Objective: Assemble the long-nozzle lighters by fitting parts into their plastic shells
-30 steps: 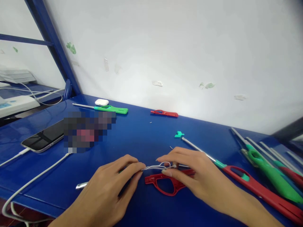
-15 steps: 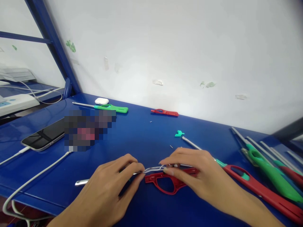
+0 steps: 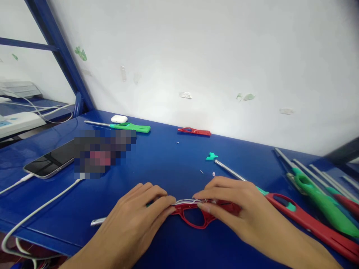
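Note:
A red half casing of a long-necked lighter [image 3: 200,226] lies at the front middle of the table, its loop towards me. Thin white wires [image 3: 186,201] run along its upper edge between my hands. My left hand [image 3: 137,215] is closed around the casing's front end, where the metal tube [image 3: 97,221] comes out on the left; a bit of teal shows under the fingers. With thumb and fingertips, my right hand [image 3: 232,203] pinches the wires at the casing behind the loop. What else lies under these fingers is hidden.
A whole red lighter [image 3: 311,226] lies right of my hand, beside several green and red ones [image 3: 322,200]. Behind are a teal trigger piece [image 3: 211,156], another red half casing [image 3: 195,131], tiny metal pins and a green lighter [image 3: 134,127]. A phone [image 3: 50,158] with cables lies left.
The wires and inner parts have come down against the red casing, where they were held just above it. Both hands have shifted slightly right, still closed.

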{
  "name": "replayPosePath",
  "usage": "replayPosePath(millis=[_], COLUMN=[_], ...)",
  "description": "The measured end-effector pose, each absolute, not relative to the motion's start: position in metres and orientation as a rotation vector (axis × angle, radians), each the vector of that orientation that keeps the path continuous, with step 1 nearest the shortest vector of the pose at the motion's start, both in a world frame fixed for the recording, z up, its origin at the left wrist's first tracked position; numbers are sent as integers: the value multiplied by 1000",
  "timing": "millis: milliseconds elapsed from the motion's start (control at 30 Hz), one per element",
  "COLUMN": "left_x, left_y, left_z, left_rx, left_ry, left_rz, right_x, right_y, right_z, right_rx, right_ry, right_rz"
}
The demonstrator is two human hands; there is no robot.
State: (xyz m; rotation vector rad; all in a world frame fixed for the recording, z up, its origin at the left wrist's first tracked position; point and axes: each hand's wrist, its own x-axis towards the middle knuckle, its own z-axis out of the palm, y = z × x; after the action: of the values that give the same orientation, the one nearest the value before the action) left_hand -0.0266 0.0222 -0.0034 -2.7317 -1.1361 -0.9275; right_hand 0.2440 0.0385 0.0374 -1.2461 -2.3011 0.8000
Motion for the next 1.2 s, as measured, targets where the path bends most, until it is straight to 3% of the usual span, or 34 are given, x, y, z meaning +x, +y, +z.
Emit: replayPosePath(millis=[967,1200], left_x=[-23,-27], left_y=[9,5], left_z=[4,-8], left_rx=[-2796,-2575], left_ry=[-1367,-1411], left_rz=[-1216,-1268], right_x=[253,253], right_y=[31,29], right_z=[36,35], right_rx=[-1124,-1101], right_ry=[-2247,-2289], right_rz=[752,649])
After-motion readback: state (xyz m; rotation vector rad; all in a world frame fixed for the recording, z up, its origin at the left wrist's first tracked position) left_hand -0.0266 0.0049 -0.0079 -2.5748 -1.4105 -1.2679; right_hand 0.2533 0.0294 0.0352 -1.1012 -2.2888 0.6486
